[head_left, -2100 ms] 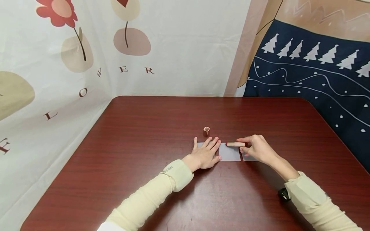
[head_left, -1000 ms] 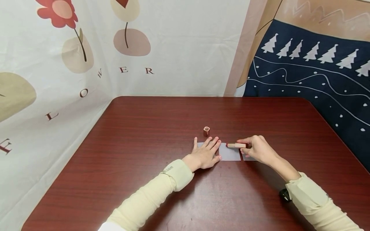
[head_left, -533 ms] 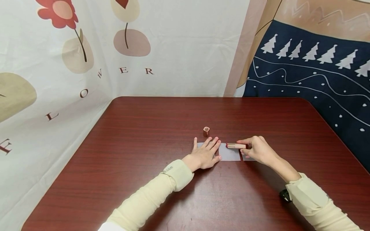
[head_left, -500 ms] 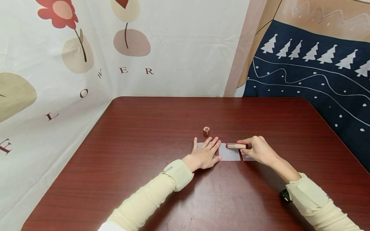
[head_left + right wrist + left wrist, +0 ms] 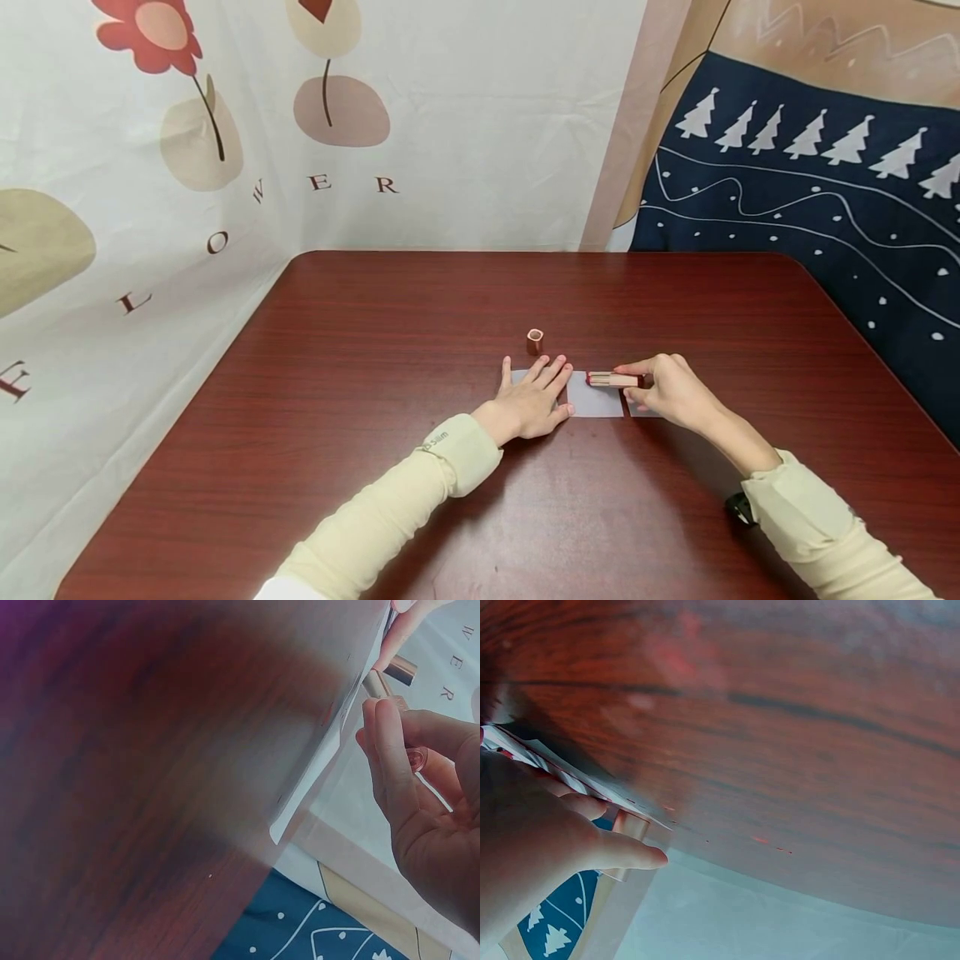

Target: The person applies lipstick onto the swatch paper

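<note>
My right hand pinches a lipstick between thumb and fingers. The lipstick lies nearly level, its red tip pointing left over the upper part of a pale paper. In the head view I cannot tell whether the tip touches the sheet. My left hand, fingers spread and straight, rests on the paper's left part and covers much of it. Just beyond the left fingertips stands the copper-coloured lipstick cap, hollow end up. In the right wrist view, the lipstick's rounded base shows between the fingers.
A second pale paper piece lies to the right, partly under the right hand, with a narrow dark gap between. The reddish-brown table reaches back to a flower-printed white cloth and a dark blue tree-patterned cloth.
The right hand with the lipstick has shifted very slightly toward the person along the paper. The left hand and the cap stay where they were.
</note>
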The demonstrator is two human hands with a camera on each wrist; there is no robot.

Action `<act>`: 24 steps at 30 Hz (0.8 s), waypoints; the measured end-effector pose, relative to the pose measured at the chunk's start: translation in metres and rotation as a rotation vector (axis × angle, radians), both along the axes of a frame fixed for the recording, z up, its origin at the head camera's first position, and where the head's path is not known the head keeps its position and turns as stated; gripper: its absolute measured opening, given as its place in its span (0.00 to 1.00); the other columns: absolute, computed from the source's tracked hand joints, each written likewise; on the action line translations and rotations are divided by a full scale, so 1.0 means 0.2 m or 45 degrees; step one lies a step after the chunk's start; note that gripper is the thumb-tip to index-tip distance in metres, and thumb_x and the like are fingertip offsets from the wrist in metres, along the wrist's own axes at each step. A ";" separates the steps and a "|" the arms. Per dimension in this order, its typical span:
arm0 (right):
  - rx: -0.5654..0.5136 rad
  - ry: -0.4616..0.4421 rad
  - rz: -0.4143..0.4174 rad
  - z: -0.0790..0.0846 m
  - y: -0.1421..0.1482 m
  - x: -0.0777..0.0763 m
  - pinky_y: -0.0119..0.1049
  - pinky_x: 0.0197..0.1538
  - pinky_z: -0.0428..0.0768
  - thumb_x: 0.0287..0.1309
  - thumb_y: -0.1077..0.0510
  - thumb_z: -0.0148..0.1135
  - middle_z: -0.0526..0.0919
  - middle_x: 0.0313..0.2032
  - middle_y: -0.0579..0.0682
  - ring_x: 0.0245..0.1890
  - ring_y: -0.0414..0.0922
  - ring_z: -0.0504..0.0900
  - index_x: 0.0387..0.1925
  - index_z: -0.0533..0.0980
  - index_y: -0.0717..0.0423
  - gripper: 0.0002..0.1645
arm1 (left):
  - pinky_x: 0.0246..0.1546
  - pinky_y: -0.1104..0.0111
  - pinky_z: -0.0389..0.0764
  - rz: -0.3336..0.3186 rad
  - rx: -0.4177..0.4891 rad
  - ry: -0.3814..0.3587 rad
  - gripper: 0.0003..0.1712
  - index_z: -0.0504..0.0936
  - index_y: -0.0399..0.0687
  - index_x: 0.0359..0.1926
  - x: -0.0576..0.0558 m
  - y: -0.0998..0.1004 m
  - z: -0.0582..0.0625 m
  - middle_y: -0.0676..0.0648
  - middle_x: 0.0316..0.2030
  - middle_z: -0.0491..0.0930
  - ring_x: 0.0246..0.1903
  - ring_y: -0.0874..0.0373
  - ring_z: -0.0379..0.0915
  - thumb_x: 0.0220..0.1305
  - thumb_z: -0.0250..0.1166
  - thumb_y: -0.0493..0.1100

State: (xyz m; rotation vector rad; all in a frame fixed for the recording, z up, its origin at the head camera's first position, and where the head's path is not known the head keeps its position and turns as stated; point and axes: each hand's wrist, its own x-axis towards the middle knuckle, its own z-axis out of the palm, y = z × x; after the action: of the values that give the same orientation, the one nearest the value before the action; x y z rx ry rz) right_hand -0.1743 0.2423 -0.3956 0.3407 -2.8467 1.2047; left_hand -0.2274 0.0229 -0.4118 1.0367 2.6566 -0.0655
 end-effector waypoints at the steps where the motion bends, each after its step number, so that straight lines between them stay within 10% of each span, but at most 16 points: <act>1: 0.000 -0.003 -0.001 0.00 0.00 0.00 0.32 0.21 0.78 0.49 0.75 0.62 0.82 0.34 0.62 0.17 0.42 0.80 0.45 0.78 0.72 0.18 | 0.62 0.42 0.32 0.001 -0.002 -0.002 0.37 0.39 0.59 0.73 0.00 0.00 0.00 0.58 0.72 0.34 0.70 0.62 0.29 0.70 0.36 0.64; 24: 0.026 -0.006 -0.005 0.02 -0.01 0.02 0.30 0.20 0.77 0.49 0.74 0.62 0.82 0.24 0.54 0.14 0.40 0.77 0.45 0.78 0.73 0.18 | 0.62 0.43 0.32 0.004 -0.007 0.007 0.37 0.39 0.60 0.73 0.00 0.00 0.00 0.59 0.72 0.34 0.70 0.63 0.30 0.70 0.36 0.64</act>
State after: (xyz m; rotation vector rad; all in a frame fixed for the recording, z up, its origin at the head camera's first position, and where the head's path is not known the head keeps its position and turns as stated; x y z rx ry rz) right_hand -0.1709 0.2405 -0.3922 0.3337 -2.8643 1.1782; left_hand -0.2274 0.0231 -0.4119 1.0316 2.6615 -0.0753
